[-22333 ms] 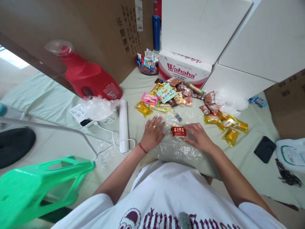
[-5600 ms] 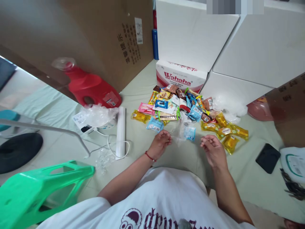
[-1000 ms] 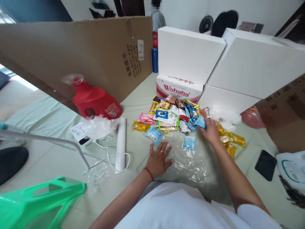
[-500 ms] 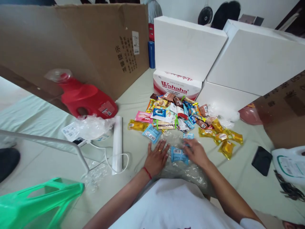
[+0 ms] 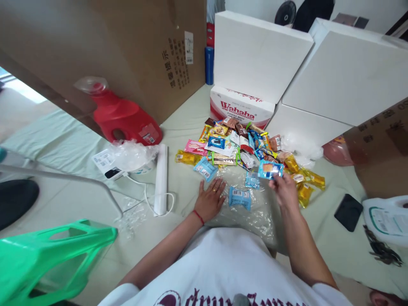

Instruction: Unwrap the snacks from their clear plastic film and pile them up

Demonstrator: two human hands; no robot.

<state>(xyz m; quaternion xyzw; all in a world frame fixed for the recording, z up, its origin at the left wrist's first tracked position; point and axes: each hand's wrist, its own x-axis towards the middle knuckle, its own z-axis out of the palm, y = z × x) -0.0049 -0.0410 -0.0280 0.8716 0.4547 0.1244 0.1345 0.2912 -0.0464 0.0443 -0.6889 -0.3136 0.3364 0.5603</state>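
My right hand [image 5: 285, 189] pinches a small blue snack packet [image 5: 270, 169] by its lower right end, raised at the right side of the snack pile [image 5: 239, 144]. Palm down, my left hand [image 5: 210, 196] lies flat with fingers spread at the left edge of a clear plastic bag [image 5: 255, 225]. On that bag rest a light blue packet [image 5: 239, 198] with a barcode and a smaller light blue packet [image 5: 252, 180]. Another light blue packet [image 5: 205, 168] lies just beyond my left fingertips. Yellow packets [image 5: 306, 193] sit beside my right hand.
A Wahaba carton [image 5: 242, 111] and white boxes [image 5: 261, 59] stand behind the pile. To the left are a red jug [image 5: 127, 119], a white bar [image 5: 161, 180] with a cable, and a green plastic stool [image 5: 57, 255]. A black phone [image 5: 348, 212] and a white jug [image 5: 387, 219] are at right.
My right hand has moved up and to the right from beside the barcoded light blue packet and now holds a blue snack packet. My left hand stays flat. The whole view has shifted slightly.
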